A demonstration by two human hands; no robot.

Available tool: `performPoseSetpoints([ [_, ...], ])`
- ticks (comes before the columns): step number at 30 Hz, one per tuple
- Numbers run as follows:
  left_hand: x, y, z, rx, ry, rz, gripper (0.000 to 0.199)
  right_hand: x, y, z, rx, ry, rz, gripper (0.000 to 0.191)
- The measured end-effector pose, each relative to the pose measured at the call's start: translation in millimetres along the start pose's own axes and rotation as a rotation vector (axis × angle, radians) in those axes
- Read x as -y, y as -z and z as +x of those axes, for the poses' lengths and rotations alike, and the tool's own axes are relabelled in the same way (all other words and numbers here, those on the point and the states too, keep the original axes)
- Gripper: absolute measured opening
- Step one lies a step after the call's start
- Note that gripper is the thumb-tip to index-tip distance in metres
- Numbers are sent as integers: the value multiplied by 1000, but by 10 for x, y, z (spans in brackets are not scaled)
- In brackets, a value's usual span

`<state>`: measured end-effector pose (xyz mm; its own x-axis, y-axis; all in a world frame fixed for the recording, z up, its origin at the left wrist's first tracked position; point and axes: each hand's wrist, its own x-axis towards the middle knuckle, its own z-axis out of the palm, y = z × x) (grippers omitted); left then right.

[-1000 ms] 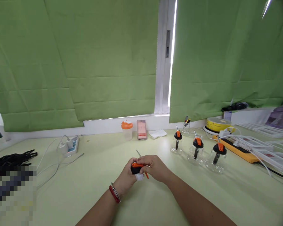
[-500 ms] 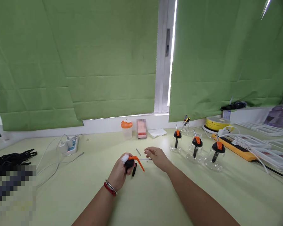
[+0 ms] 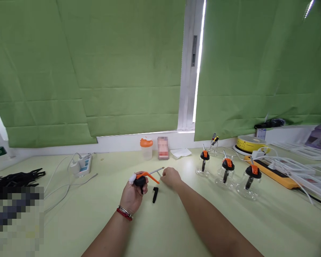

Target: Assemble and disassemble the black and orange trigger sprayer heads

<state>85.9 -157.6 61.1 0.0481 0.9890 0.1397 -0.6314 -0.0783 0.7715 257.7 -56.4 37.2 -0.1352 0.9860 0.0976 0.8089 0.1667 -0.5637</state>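
My left hand [image 3: 133,196], one finger wrapped in white, is closed around a black lid [image 3: 139,181] with a curved orange lever [image 3: 149,175]. A thin metal rod [image 3: 156,170] sticks out of this lid to the upper right. My right hand [image 3: 171,178] is lowered to the table with its fingers closed at the near end of a short metal tube [image 3: 158,173]; the fingertips are partly hidden. Between the hands, nearer to me, lies a small black angled part [image 3: 155,195] on the table.
To the right stand several glass jars, such as this jar [image 3: 246,189], with black and orange tops. Behind are an orange-lidded cup [image 3: 146,150], a pinkish box [image 3: 163,148] and white paper [image 3: 181,153]. A power strip [image 3: 85,166] with cables sits left, near black straps [image 3: 16,180].
My right hand has come down and slightly left to the short tube, away from the rod. The left hand has moved a little left, and the rod now tilts upward.
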Motion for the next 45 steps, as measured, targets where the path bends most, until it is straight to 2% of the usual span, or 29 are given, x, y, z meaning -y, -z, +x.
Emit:
performPoseSetpoints([
  [7,28,3,6,-23,47,-32,25,9,-140,12,-25,-13,-173,10],
  [14,64,27,23,-24,68,-15,23,-17,-68,1,-62,55,-123,15],
  [21,69,17,20,-15,89,19,18,-121,182,-93,-220,89,144,10],
  [27,102,-47,-30,44,134,116,21,-162,596,-246,-387,74,390,22],
  [29,137,-86,-51,81,169,156,25,-73,730,-346,-454,140,618,21],
  [32,205,-145,-86,125,220,206,27,126,826,-529,-376,259,785,22],
  [36,280,-193,-123,166,272,218,26,333,744,-699,-231,312,770,16],
  [40,288,-211,-132,173,277,199,25,393,624,-738,-149,305,694,13],
  [45,268,-223,-122,170,277,202,28,421,641,-778,-138,320,657,13],
])
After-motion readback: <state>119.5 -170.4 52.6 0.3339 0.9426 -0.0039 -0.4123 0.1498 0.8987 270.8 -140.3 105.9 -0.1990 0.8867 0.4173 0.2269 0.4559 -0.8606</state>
